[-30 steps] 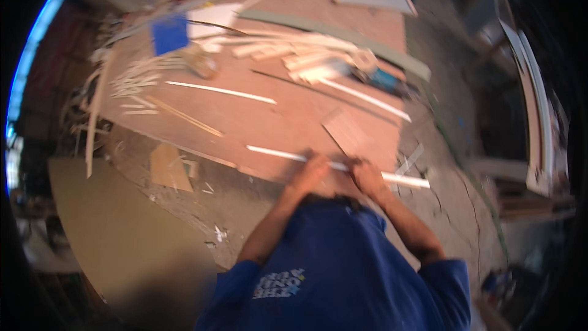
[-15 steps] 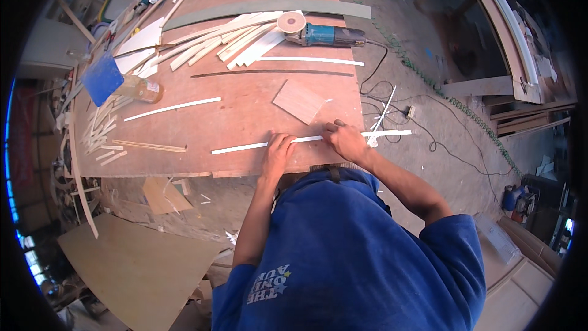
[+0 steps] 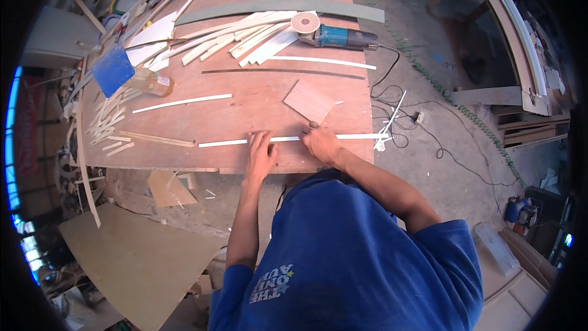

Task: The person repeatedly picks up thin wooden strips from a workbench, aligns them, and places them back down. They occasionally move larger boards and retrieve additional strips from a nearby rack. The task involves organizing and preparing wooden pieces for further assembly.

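Observation:
A long, narrow white strip [image 3: 285, 139] lies along the near part of the wooden worktable [image 3: 245, 110], its right end reaching past the table's edge. My left hand [image 3: 261, 156] rests over the strip with fingers stretched and a little apart. Further right, my right hand [image 3: 321, 146] is closed at the strip, fingers curled; what it grips, if anything, is too small to make out. Just beyond that hand lies a pale rectangular piece of wood [image 3: 309, 101], with a small white scrap [image 3: 337, 103] at its corner.
An angle grinder [image 3: 337, 37] lies by the right edge, its cord hanging down. Beside it are several pale wood strips [image 3: 233, 43]. A bottle [image 3: 160, 84] and a blue panel [image 3: 113, 75] stand at left. Cords and a green coiled hose [image 3: 484, 125] cross the floor.
The white strip has slid left along the table, so less of it overhangs. Both my hands have shifted left with it. The view has also moved slightly.

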A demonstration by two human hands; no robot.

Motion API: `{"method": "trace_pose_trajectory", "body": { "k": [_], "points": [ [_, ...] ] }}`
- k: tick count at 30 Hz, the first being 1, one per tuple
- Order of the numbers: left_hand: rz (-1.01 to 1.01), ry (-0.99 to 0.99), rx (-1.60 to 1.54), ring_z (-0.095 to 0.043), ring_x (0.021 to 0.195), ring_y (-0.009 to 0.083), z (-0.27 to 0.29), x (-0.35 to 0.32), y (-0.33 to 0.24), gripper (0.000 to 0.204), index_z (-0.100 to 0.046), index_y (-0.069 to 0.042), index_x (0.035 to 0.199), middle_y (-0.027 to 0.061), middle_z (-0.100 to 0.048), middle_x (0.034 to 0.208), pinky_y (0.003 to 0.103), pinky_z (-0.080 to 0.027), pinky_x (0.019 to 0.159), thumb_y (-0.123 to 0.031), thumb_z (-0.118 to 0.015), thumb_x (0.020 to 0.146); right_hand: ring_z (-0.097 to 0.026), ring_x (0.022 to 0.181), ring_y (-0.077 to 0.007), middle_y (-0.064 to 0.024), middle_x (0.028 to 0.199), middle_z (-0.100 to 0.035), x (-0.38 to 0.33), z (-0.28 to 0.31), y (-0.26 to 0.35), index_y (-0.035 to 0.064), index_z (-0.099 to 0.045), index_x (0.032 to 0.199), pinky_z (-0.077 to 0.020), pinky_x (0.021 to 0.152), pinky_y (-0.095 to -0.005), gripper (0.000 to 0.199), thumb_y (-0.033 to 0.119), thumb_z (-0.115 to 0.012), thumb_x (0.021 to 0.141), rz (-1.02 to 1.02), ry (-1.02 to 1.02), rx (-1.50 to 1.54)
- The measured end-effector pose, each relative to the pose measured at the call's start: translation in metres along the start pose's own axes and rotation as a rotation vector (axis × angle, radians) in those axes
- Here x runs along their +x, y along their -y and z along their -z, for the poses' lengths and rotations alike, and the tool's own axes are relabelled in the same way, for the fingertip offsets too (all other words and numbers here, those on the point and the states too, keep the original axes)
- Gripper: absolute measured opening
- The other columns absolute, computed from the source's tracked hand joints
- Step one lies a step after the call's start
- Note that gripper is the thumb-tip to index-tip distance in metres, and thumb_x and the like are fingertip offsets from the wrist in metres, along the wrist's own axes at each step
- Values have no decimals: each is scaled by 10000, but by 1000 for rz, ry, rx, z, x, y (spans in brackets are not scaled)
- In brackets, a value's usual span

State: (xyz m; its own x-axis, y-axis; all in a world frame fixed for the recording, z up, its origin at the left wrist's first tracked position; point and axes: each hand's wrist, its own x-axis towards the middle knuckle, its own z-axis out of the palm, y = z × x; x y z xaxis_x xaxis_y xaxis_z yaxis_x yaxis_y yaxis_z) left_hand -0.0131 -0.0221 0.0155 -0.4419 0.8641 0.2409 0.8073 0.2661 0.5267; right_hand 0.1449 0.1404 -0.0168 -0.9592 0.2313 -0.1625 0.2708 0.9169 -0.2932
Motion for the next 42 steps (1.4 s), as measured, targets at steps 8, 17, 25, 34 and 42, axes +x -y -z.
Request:
{"method": "trace_pose_trajectory", "body": {
  "k": [8,17,25,34,42],
  "points": [
    [-29,143,-177,-649,1059,374,-36,2,3,268,-700,-28,1177,126,-690,1076,508,-475,1107,-26,-705,909,-688,1077,-310,-103,1144,-700,7,20,6,69,-729,1154,-626,823,-444,242,150,-614,957,-50,139,92],
    [-7,64,-224,-666,1004,355,-34,0,-7,242,-739,-19,1093,125,-705,1020,481,-499,1064,31,-747,856,-658,1090,-276,-19,1162,-688,-63,47,-36,120,-747,1164,-614,845,-435,259,204,-701,923,-87,-124,147],
    [-9,91,-230,-643,1063,358,-32,0,-5,245,-726,-3,1088,142,-689,1046,465,-524,943,21,-751,845,-661,1086,-277,-21,1170,-691,-56,37,-37,113,-772,1090,-615,836,-436,207,201,-706,914,-102,-106,106],
    [-130,68,-100,-590,1172,352,-48,18,-71,467,-654,-78,1316,129,-647,1167,466,-494,1057,-63,-758,861,-680,1073,-291,-45,1133,-710,-55,26,-40,118,-769,1078,-617,823,-441,212,228,-722,902,-105,-184,111],
    [-186,150,-269,-624,1001,319,-94,18,-50,292,-725,-32,1099,101,-659,1008,430,-545,851,20,-753,813,-686,1074,-295,-62,1091,-718,-86,45,-71,114,-761,1078,-610,837,-433,213,250,-707,924,-177,-47,55]
  ]
}}
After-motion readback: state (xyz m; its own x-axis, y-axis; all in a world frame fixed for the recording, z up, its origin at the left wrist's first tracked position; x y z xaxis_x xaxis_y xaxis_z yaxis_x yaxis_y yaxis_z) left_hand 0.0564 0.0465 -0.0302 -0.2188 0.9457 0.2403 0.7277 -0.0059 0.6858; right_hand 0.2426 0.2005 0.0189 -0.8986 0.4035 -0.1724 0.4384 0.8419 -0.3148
